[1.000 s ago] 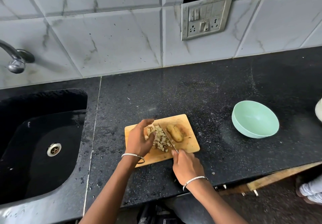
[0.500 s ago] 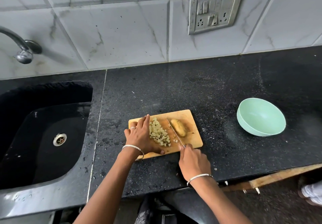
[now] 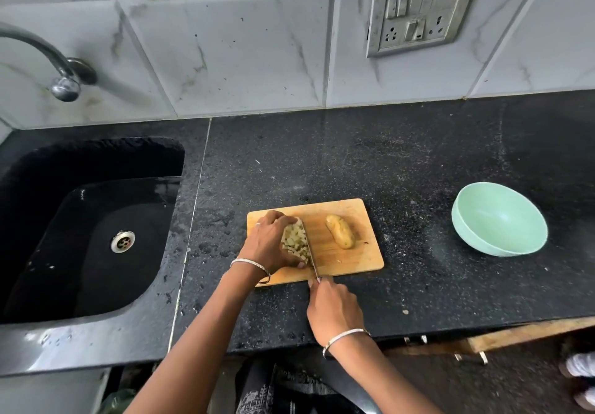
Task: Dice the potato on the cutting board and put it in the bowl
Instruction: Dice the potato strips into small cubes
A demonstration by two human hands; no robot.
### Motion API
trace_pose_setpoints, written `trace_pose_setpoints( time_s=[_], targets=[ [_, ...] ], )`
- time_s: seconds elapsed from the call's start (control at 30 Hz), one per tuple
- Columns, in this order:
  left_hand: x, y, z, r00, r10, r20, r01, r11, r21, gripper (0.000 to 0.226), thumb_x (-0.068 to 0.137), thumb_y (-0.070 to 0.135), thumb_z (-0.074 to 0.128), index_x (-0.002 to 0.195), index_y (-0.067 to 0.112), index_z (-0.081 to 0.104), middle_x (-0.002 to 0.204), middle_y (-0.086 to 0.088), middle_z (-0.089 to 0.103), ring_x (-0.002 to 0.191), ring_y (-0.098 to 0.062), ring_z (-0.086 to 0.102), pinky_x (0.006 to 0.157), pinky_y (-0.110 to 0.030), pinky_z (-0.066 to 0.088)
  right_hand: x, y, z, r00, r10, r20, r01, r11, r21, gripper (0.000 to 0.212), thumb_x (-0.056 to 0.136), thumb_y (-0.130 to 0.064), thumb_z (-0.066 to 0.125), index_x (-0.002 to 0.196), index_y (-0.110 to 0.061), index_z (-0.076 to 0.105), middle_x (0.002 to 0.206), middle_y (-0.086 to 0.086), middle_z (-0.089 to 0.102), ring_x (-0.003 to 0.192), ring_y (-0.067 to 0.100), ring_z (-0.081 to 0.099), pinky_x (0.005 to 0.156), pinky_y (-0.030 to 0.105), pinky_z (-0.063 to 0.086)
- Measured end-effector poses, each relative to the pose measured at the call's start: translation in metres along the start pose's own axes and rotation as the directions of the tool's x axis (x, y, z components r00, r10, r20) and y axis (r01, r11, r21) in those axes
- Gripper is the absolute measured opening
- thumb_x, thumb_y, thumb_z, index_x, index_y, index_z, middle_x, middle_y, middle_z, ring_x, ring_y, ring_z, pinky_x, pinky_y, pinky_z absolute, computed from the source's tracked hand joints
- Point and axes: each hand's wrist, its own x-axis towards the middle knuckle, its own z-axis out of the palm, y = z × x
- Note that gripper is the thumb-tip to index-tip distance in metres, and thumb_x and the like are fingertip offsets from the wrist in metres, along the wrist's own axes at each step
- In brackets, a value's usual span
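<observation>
A wooden cutting board [image 3: 360, 252] lies on the black counter. On it is a pile of diced potato [image 3: 294, 242] and, to the right, an uncut potato half [image 3: 340, 232]. My left hand [image 3: 269, 243] is cupped round the left side of the diced pile. My right hand [image 3: 333, 309] grips a knife [image 3: 309, 246] by its handle at the board's near edge; the blade stands against the right side of the pile. The pale green bowl [image 3: 499, 218] sits empty on the counter to the right, apart from the board.
A black sink [image 3: 80, 230] with a metal drain lies to the left, a tap [image 3: 61, 72] above it. A socket plate [image 3: 418, 14] is on the tiled wall behind. The counter's front edge runs just below my right hand.
My left hand went from lying flat beside the pile to cupping it. The knife blade moved left, from between the pile and the potato half to against the pile.
</observation>
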Motion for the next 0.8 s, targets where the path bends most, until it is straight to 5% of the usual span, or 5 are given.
trace_pose_setpoints(
  time_s=[0.37,0.5,0.7,0.8],
  targets=[
    [-0.013,-0.02,-0.016,0.998,-0.018,-0.061,0.011,0.992,-0.127,0.091,0.054,0.039,0.091,0.134,0.027,0.049,0.131,0.001,0.055,0.114,-0.022,0.055,0.097,-0.036,0.046,0.004,0.004,-0.018,0.992,-0.104,-0.078,0.106,0.994,0.015,0.039,0.103,-0.046,0.029,0.102,-0.018,0.055,0.103,0.009,0.066,0.096,0.035,0.063,0.068,0.037,0.041],
    [-0.013,-0.018,-0.02,0.986,-0.046,-0.161,0.003,0.965,-0.262,0.071,0.066,0.037,0.087,0.128,0.025,0.056,0.123,0.002,0.063,0.114,-0.017,0.058,0.095,-0.039,0.05,0.008,0.015,-0.028,0.982,-0.125,-0.143,0.121,0.992,-0.04,0.036,0.1,-0.051,0.033,0.096,-0.021,0.053,0.097,0.006,0.065,0.092,0.034,0.064,0.063,0.036,0.037],
    [-0.01,-0.008,-0.018,0.917,0.322,-0.233,-0.315,0.947,0.068,0.036,0.08,0.032,0.074,0.114,0.035,0.066,0.126,0.008,0.062,0.118,-0.017,0.054,0.097,-0.034,0.043,0.015,0.022,-0.039,0.97,-0.21,-0.12,0.215,0.976,0.036,0.038,0.096,-0.055,0.043,0.078,-0.023,0.048,0.071,0.0,0.058,0.073,0.028,0.059,0.057,0.037,0.036],
    [-0.003,-0.009,-0.013,0.905,0.345,-0.249,-0.309,0.935,0.174,0.014,0.082,0.026,0.068,0.094,0.031,0.073,0.101,0.007,0.072,0.102,-0.02,0.064,0.081,-0.036,0.051,0.018,0.027,-0.05,0.967,-0.246,-0.061,0.253,0.956,0.147,0.047,0.091,-0.058,0.051,0.068,-0.018,0.047,0.056,-0.003,0.048,0.055,0.019,0.048,0.052,0.036,0.032]
  ],
)
